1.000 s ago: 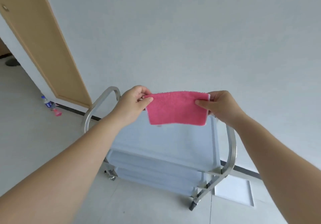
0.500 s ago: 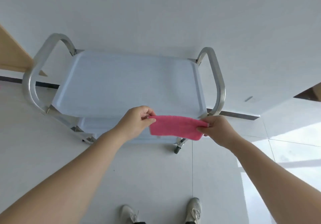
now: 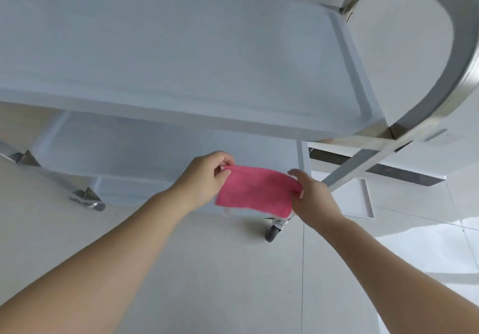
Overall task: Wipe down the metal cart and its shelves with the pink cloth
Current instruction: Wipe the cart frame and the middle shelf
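The metal cart fills the upper view, its top shelf [image 3: 181, 56] pale and bare, with a curved steel handle [image 3: 448, 74] at the right end. A middle shelf [image 3: 129, 147] and a lower shelf [image 3: 129, 191] show beneath it. The folded pink cloth [image 3: 255, 191] hangs in front of the lower shelves, below the top shelf's front edge. My left hand [image 3: 204, 178] pinches its upper left corner. My right hand [image 3: 311, 196] grips its right edge.
A caster wheel [image 3: 272, 231] stands on the tiled floor under the cart's right front leg. A white tray-like panel [image 3: 360, 199] lies on the floor behind the cart by the dark skirting [image 3: 388, 173]. Bright light falls on the floor at right.
The view has dropped closer to the cart, which now looms large. Both hands have lowered the cloth from in front of the top shelf to the level of the lower shelves.
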Demonstrator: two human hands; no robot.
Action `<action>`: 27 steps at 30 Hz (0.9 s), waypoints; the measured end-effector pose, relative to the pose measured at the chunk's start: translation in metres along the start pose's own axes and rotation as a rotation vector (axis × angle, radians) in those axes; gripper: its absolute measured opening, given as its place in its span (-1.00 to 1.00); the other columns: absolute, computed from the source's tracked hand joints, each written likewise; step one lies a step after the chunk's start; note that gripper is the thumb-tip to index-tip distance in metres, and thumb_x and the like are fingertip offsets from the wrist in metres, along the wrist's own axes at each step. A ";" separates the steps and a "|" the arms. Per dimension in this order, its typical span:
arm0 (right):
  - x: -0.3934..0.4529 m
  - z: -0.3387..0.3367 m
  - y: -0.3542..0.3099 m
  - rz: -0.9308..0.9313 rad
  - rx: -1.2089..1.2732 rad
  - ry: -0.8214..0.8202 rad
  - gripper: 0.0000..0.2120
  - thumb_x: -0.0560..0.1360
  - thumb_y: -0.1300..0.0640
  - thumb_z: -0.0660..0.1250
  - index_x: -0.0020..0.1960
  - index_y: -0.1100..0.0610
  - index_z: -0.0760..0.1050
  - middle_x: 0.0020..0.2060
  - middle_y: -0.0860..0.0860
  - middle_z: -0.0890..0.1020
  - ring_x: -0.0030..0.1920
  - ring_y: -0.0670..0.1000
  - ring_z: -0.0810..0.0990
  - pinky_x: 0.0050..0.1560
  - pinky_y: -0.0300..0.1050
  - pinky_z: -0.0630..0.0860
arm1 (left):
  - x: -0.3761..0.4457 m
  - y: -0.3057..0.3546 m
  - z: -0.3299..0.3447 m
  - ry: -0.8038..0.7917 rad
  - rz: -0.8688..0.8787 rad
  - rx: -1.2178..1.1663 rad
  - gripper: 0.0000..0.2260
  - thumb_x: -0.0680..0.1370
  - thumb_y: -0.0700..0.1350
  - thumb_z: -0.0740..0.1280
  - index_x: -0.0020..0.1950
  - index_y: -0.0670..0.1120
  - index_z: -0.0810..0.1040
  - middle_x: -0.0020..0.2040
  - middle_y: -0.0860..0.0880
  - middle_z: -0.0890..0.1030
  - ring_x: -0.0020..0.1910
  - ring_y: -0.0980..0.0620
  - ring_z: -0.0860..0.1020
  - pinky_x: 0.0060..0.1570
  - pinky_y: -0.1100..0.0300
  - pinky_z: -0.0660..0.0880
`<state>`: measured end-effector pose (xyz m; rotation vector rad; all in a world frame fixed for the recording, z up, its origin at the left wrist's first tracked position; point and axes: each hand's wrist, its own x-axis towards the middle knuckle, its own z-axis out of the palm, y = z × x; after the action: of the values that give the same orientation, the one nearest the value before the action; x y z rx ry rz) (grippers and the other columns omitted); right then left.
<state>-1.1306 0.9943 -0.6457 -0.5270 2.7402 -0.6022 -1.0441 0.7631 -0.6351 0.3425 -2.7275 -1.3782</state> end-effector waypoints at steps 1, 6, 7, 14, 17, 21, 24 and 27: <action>0.014 0.009 0.005 -0.007 -0.039 0.033 -0.44 0.37 0.29 0.16 0.35 0.00 0.34 -0.03 0.11 0.63 -0.07 0.17 0.57 -0.16 -0.10 0.48 | 0.014 -0.009 0.007 -0.006 0.037 0.034 -0.88 0.51 -0.24 0.31 -0.04 -0.05 0.56 -0.24 0.17 0.55 -0.29 0.32 0.49 -0.27 0.55 0.32; 0.062 0.033 0.022 -0.032 -0.469 0.165 -0.60 0.34 0.29 0.17 0.15 0.08 0.29 -0.25 0.02 0.53 -0.24 0.10 0.48 -0.30 -0.06 0.40 | 0.087 -0.030 0.042 0.034 0.235 0.191 -0.86 0.54 -0.19 0.29 0.07 -0.06 0.54 -0.17 0.09 0.52 -0.26 0.26 0.44 -0.25 0.47 0.30; 0.068 0.035 0.022 -0.025 -0.560 0.163 -0.66 0.36 0.28 0.18 0.11 0.08 0.29 -0.21 0.01 0.51 -0.20 0.09 0.46 -0.25 -0.05 0.38 | 0.098 -0.030 0.049 0.050 0.276 0.217 -0.85 0.54 -0.19 0.30 0.09 -0.07 0.53 -0.17 0.10 0.50 -0.26 0.25 0.44 -0.24 0.46 0.30; 0.074 0.047 0.027 -0.604 -0.342 -0.003 -0.59 0.53 0.31 0.14 0.33 0.06 0.45 0.28 -0.03 0.50 0.22 0.07 0.51 0.18 -0.02 0.46 | 0.106 -0.030 0.072 0.113 0.374 0.253 -0.84 0.52 -0.20 0.28 0.09 -0.07 0.53 0.02 0.00 0.58 -0.03 0.04 0.53 0.00 0.22 0.43; 0.082 0.062 0.026 -0.739 -0.289 -0.045 -0.62 0.59 0.25 0.13 0.39 0.09 0.41 0.40 -0.04 0.40 0.39 -0.02 0.36 0.40 -0.16 0.25 | 0.091 -0.046 0.064 0.130 0.409 0.350 -0.84 0.52 -0.19 0.25 0.06 -0.05 0.54 0.07 0.02 0.57 0.03 0.01 0.52 0.05 0.12 0.45; 0.101 0.076 0.028 -0.718 -0.225 -0.060 -0.60 0.60 0.23 0.13 0.43 0.08 0.34 0.44 -0.06 0.31 0.46 -0.12 0.21 0.48 -0.19 0.08 | 0.078 -0.075 0.055 0.100 0.433 0.442 -0.81 0.54 -0.12 0.23 0.12 -0.01 0.53 0.12 0.06 0.54 0.10 0.03 0.48 0.09 0.08 0.45; 0.103 0.081 0.040 -0.573 -0.256 -0.011 -0.58 0.63 0.14 0.08 0.48 0.04 0.22 0.49 -0.10 0.20 0.49 -0.13 0.12 0.50 -0.14 0.01 | 0.068 -0.095 0.055 0.048 0.452 0.471 -0.80 0.55 -0.08 0.23 0.13 -0.02 0.54 0.11 0.05 0.54 0.13 0.02 0.46 0.10 0.08 0.43; 0.099 0.081 0.044 -0.397 -0.297 0.032 -0.57 0.64 0.08 0.03 0.51 0.00 0.15 0.51 -0.12 0.12 0.50 -0.13 0.05 0.50 -0.15 -0.05 | 0.060 -0.110 0.054 0.006 0.451 0.465 -0.75 0.56 -0.03 0.22 0.19 -0.04 0.53 0.17 0.03 0.53 0.18 0.01 0.45 0.14 0.09 0.41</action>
<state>-1.2034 0.9634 -0.7556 -1.1572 2.7859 -0.2837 -1.0930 0.7290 -0.7580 -0.2412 -2.8464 -0.6311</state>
